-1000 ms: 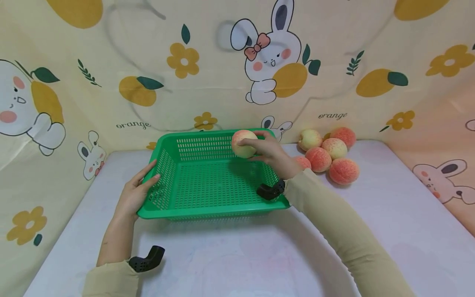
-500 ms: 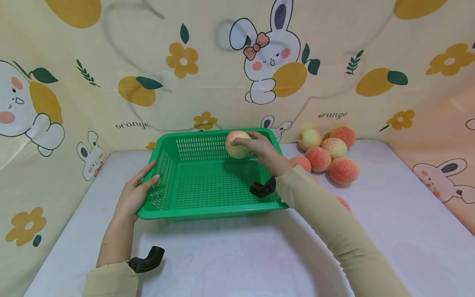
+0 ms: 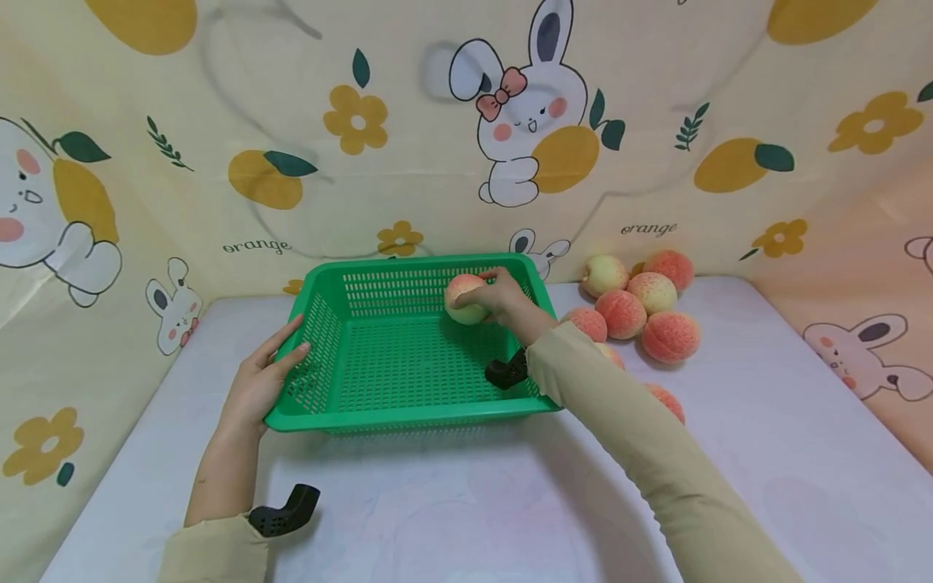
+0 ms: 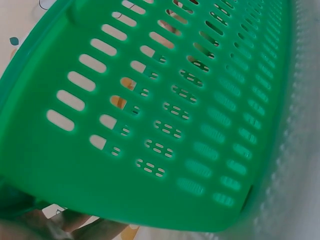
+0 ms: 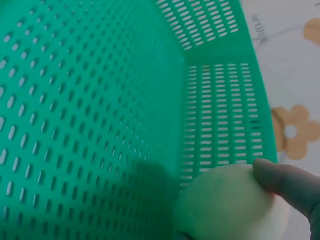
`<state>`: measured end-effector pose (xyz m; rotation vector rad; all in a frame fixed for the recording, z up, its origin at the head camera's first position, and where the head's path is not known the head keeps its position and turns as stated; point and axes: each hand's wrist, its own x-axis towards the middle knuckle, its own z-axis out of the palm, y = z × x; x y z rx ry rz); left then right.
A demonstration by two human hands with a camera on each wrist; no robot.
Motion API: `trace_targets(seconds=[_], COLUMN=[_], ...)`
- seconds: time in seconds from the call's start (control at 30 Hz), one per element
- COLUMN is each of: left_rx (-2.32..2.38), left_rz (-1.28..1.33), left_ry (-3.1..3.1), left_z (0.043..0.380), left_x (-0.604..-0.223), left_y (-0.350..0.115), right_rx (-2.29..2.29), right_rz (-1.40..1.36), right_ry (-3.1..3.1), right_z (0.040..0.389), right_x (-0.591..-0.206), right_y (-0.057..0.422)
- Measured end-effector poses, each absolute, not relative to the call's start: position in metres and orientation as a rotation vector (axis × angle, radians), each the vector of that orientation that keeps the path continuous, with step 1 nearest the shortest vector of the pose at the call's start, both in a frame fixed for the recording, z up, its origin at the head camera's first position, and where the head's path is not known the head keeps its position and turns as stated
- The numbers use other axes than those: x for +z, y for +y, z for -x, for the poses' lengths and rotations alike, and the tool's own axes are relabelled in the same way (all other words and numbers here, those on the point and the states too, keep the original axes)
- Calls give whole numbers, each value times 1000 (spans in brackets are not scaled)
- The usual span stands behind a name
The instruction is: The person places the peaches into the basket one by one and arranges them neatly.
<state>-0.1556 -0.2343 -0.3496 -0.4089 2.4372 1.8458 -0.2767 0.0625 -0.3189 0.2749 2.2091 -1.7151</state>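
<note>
A green plastic basket (image 3: 437,418) with slotted walls stands on the table. At its left rim, my left hand (image 3: 257,382) holds on, thumb over the edge and fingers along the outside. The left wrist view is mostly filled by the basket's perforated wall (image 4: 150,195), with part of the hand at the bottom left. My right hand (image 3: 510,304) grips a pale yellow and pink peach (image 3: 468,316) inside the basket near the back right, above the floor. In the right wrist view the peach (image 5: 225,205) is close to the slotted wall, one finger (image 5: 285,182) on it.
Several loose peaches (image 3: 670,337) lie on the white table (image 3: 408,502) right of the basket. Another peach (image 3: 665,402) is partly hidden by the right sleeve. A patterned cloth (image 3: 408,97) with rabbits and flowers hangs behind.
My right hand has moved left, then lower into the basket with the peach. More of the loose peaches show beside the right arm. The left hand keeps its hold on the rim.
</note>
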Motion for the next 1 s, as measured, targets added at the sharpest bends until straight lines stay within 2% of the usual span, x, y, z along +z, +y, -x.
trace_targets(seconds=[0.57,1.0], left_rx=[1853,1851], left_rz=[396,392], left_ry=[2444,2433], left_z=[155,155], left_x=[-350,-349], left_y=[-232,-233], right_rx=[-1397,-1485], right_rz=[-297,-201], right_ry=[2271,2183], right_z=[280,271], right_x=[-322,-310], right_y=[64,78])
